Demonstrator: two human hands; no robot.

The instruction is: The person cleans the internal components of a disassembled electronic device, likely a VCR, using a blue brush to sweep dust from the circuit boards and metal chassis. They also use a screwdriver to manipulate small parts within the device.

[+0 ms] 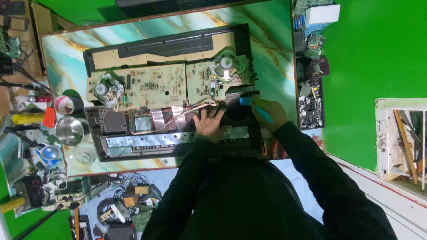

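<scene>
**Two hands at the right end of an opened keyboard**

Black sleeves fill the foreground. The left hand lies flat, fingers spread, holding nothing, on the wires beside the round black speaker. The right hand, nearer that speaker, is closed around a blue-handled tool; its tip is hidden. The keyboard case runs lengthwise across the marbled table, with green circuit boards beyond.

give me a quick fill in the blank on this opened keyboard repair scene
1. The right hand holds a ____ handled tool.
2. The left hand rests on the opened ____ case.
3. The circuit boards are ____ in colour.
4. The walls are painted bright ____.

Missing words: blue; keyboard; green; green
</scene>
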